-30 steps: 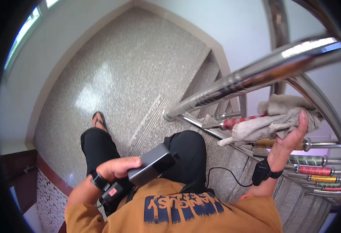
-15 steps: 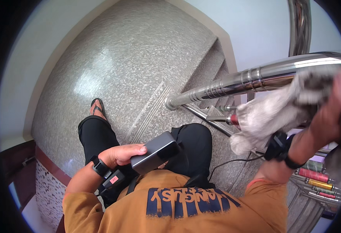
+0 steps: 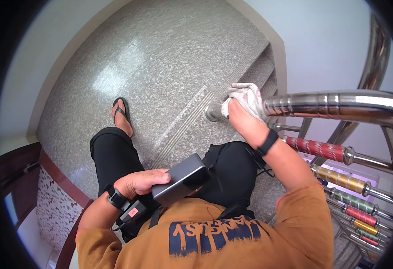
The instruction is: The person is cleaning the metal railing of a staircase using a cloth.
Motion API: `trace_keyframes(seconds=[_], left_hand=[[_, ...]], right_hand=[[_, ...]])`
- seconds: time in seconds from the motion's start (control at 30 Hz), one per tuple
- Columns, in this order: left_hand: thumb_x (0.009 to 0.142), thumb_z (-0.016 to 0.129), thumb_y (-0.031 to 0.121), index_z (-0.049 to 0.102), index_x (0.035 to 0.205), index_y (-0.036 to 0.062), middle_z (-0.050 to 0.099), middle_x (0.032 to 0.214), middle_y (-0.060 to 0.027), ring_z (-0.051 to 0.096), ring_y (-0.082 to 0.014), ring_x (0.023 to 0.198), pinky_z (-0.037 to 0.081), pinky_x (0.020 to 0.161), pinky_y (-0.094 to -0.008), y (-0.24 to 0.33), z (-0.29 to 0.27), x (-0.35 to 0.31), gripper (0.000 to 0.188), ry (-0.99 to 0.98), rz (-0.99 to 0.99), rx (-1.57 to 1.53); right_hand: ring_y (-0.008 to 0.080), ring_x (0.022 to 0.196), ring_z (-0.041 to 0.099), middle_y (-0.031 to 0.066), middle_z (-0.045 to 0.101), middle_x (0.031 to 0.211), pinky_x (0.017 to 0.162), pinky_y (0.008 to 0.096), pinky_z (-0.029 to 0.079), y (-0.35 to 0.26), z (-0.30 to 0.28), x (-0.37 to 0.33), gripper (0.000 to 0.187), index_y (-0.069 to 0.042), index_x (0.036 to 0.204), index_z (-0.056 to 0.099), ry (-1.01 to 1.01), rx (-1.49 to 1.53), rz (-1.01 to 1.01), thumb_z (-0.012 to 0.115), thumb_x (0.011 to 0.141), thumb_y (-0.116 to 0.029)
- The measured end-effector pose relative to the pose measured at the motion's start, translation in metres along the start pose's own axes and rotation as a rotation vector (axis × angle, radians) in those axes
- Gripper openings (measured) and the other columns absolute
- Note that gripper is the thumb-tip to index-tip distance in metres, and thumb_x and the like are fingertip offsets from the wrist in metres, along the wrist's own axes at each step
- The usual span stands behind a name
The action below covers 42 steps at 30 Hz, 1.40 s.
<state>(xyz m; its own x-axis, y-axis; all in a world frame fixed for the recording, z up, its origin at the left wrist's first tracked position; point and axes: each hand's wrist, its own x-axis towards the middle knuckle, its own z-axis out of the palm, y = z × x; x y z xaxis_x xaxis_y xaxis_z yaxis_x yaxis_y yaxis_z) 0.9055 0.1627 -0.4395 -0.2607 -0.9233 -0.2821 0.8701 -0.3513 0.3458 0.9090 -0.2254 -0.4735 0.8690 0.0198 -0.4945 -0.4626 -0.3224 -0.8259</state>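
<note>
My left hand (image 3: 143, 181) grips a dark grey, box-shaped device (image 3: 178, 175) in front of my belly. Its thumb lies on top, while the other fingers are hidden beneath. A whitish cloth (image 3: 249, 96) is wrapped over the lower part of a shiny metal newel post (image 3: 330, 104). My right hand (image 3: 240, 113) holds that cloth against the post, its fingers mostly covered by the fabric. The post's round foot (image 3: 212, 112) meets the stone floor just left of the cloth.
Steps (image 3: 261, 69) drop away beyond the post. Metal balusters with red (image 3: 315, 149), gold (image 3: 345, 180) and green sleeves line the right side. My sandalled foot (image 3: 122, 115) stands on the speckled landing (image 3: 160, 58). A dark red wooden edge (image 3: 62, 190) lies at lower left.
My right hand has swept left and down the post with the cloth, from the far right to near the foot. The left hand still holds the grey device. The view has shifted slightly.
</note>
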Motion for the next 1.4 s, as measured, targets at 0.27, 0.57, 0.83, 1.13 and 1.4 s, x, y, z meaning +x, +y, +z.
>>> trace_keyframes(seconds=[0.27,0.57,0.83,1.13,1.4], left_hand=[[0.067,0.068,0.054,0.036,0.129,-0.0025,0.048,0.123,-0.0108,0.046,-0.0158,0.11,0.035,0.094,-0.0274,-0.005,-0.022,-0.012,0.09,0.098,-0.078,-0.051],[0.07,0.063,0.057,0.038,0.127,-0.0036,0.049,0.12,-0.0085,0.044,-0.0139,0.108,0.034,0.093,-0.0255,0.01,-0.035,-0.005,0.086,0.014,-0.053,-0.07],[0.072,0.063,0.055,0.034,0.129,-0.0041,0.046,0.124,-0.0104,0.042,-0.0156,0.111,0.032,0.096,-0.0269,0.047,-0.044,-0.01,0.086,0.009,-0.095,-0.116],[0.079,0.055,0.054,0.035,0.13,-0.0021,0.046,0.123,-0.0127,0.042,-0.0169,0.112,0.032,0.096,-0.0267,0.094,-0.037,-0.07,0.078,-0.012,-0.146,-0.198],[0.079,0.058,0.051,0.034,0.13,-0.0024,0.049,0.12,-0.0091,0.045,-0.0135,0.107,0.035,0.093,-0.0259,0.196,0.032,-0.13,0.078,0.001,-0.208,-0.115]], right_hand=[[0.0252,0.109,0.047,0.0118,0.056,0.11,0.099,0.0418,0.022,0.076,0.076,0.081,0.032,-0.013,0.103,0.062,-0.101,-1.477,0.252,0.05,0.076,-0.026],[0.0289,0.089,0.059,0.0149,0.064,0.09,0.08,0.0329,0.046,0.085,0.103,0.113,0.024,-0.002,0.081,0.067,-0.559,-1.588,0.17,0.065,0.064,-0.019],[0.0272,0.094,0.057,0.0163,0.061,0.099,0.085,0.0332,0.042,0.162,0.089,0.118,0.027,-0.001,0.088,0.066,-0.441,-1.652,0.238,0.061,0.068,-0.02],[0.0306,0.094,0.06,0.0208,0.062,0.096,0.08,0.0359,0.048,0.026,0.063,0.09,0.031,0.0,0.09,0.064,-0.389,-1.212,0.564,0.062,0.063,-0.016],[0.0294,0.086,0.062,0.0197,0.063,0.089,0.078,0.0354,0.048,-0.11,0.017,0.013,0.025,-0.001,0.081,0.066,-0.251,-1.193,0.652,0.061,0.062,-0.016]])
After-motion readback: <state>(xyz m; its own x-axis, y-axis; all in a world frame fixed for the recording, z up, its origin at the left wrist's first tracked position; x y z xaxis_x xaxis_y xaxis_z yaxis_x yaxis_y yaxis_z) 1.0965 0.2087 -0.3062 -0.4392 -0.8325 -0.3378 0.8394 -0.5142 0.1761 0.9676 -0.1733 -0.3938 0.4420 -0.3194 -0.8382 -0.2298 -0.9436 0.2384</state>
